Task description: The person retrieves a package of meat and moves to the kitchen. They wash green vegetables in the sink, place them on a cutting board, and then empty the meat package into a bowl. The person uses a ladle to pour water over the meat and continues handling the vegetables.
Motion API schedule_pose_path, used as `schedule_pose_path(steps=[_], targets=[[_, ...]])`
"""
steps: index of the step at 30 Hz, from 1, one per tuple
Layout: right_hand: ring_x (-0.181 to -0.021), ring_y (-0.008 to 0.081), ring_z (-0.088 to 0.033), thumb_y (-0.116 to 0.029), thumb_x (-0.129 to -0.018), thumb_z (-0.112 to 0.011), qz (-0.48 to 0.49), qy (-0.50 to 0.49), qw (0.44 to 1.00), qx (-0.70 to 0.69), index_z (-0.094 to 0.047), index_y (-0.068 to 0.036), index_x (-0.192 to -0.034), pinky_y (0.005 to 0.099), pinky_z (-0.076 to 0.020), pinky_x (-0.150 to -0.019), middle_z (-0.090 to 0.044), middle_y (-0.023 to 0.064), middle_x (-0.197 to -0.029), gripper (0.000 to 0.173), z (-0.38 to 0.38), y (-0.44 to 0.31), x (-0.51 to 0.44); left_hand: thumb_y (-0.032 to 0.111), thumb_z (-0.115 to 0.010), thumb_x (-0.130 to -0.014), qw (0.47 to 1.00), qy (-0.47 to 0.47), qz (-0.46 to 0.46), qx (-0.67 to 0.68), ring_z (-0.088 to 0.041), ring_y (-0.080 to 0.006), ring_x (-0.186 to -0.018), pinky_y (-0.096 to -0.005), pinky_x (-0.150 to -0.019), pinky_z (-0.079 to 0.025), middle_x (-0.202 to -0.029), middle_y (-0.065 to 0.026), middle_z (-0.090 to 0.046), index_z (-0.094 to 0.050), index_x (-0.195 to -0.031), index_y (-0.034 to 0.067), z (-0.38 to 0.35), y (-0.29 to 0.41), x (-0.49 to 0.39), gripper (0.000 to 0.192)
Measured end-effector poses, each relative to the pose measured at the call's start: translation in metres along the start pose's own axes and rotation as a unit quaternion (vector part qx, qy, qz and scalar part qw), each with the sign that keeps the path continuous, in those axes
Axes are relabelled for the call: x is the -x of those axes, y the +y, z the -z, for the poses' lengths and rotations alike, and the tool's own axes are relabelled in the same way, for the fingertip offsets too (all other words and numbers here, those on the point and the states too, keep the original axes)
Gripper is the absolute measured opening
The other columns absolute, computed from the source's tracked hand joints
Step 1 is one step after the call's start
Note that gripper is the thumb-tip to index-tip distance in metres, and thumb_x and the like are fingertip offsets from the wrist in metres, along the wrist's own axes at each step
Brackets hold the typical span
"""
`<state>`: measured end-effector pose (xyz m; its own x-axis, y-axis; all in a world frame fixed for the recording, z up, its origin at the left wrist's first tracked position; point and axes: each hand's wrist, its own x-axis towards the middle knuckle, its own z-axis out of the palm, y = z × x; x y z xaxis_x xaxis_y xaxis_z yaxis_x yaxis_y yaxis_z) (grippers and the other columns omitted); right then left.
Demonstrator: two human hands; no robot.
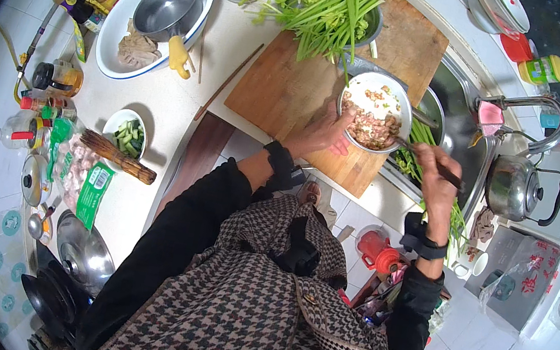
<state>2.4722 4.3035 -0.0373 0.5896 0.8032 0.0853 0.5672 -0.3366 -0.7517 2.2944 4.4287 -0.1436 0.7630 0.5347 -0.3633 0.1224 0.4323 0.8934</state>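
A white bowl [380,84] of minced meat [373,126] is tilted over the near right part of a wooden cutting board [283,87]. My left hand [325,130] supports the bowl's left rim. My right hand [436,175] grips the dark handle of a utensil [447,175], whose tip reaches into the meat; the tip's shape is hidden. Behind the bowl, a cleaver [366,66] appears to lie on the board, partly covered. Celery stalks [333,13] lean across a metal basin [377,28] at the board's far side.
At right, the sink [469,177] holds more greens [420,137] beneath a faucet [557,109], beside a steel kettle [514,187]. On the left counter are an enamel basin [105,45] with a ladle, a bowl of chopped cucumber [129,137], a whisk brush [118,156] and a bagged food package [84,177].
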Motion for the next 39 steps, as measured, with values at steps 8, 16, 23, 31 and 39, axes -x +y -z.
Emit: schedule_pose_path(steps=[8,16,23,31,39], targets=[[-0.069,0.0107,-0.056,-0.02,-0.09,-0.064,0.149,-0.181,0.969,-0.08,-0.07,0.0,-0.094,0.0248,-0.0463,-0.067,-0.067,0.0044,-0.075,0.022,-0.018,0.005,0.008,0.059,-0.032,-0.094,1.0,0.011,0.0,0.028,-0.068,-0.0268,-0.067,-0.0334,-0.058,-0.058,-0.081,-0.0244,-0.061,-0.004,-0.139,0.012,0.0,-0.005,-0.003,0.071],[-0.07,0.0083,-0.055,-0.017,-0.089,-0.062,0.082,-0.149,0.976,-0.132,-0.069,0.001,-0.09,0.0259,-0.046,-0.065,-0.065,0.0047,-0.074,0.019,-0.035,-0.019,-0.016,0.056,-0.032,-0.096,1.0,0.01,-0.003,0.007,-0.067,-0.0268,-0.066,-0.0338,-0.06,-0.057,-0.08,-0.0225,-0.062,-0.011,-0.136,0.013,0.003,-0.004,-0.001,0.063],[-0.059,0.0078,-0.045,-0.015,-0.089,-0.064,0.115,-0.038,0.991,-0.054,-0.069,0.002,-0.086,0.0242,-0.0375,-0.054,-0.057,0.0003,-0.064,0.018,0.019,0.003,-0.021,0.054,-0.033,-0.097,0.999,0.012,0.004,0.037,-0.068,-0.0267,-0.067,-0.0332,-0.06,-0.057,-0.084,-0.0236,-0.062,-0.011,-0.137,0.01,0.0,0.003,0.003,0.063],[-0.069,0.0106,-0.054,-0.016,-0.088,-0.064,0.07,-0.089,0.986,-0.12,-0.067,0.003,-0.084,0.0265,-0.0448,-0.065,-0.063,0.0056,-0.073,0.02,-0.016,-0.007,-0.001,0.052,-0.032,-0.098,0.999,0.003,0.005,0.035,-0.068,-0.0276,-0.068,-0.0338,-0.061,-0.058,-0.082,-0.0244,-0.062,-0.013,-0.135,0.011,0.003,-0.002,-0.003,0.059],[-0.073,0.0141,-0.061,-0.01,-0.09,-0.061,0.053,-0.085,0.995,0.002,-0.067,0.004,-0.089,0.0266,-0.0481,-0.068,-0.068,0.0127,-0.089,0.015,0.005,-0.022,-0.006,0.054,-0.039,-0.095,0.997,0.035,-0.01,0.065,-0.067,-0.0238,-0.062,-0.0315,-0.053,-0.057,-0.085,-0.0222,-0.06,-0.017,-0.134,0.009,-0.001,-0.001,-0.003,0.063]])
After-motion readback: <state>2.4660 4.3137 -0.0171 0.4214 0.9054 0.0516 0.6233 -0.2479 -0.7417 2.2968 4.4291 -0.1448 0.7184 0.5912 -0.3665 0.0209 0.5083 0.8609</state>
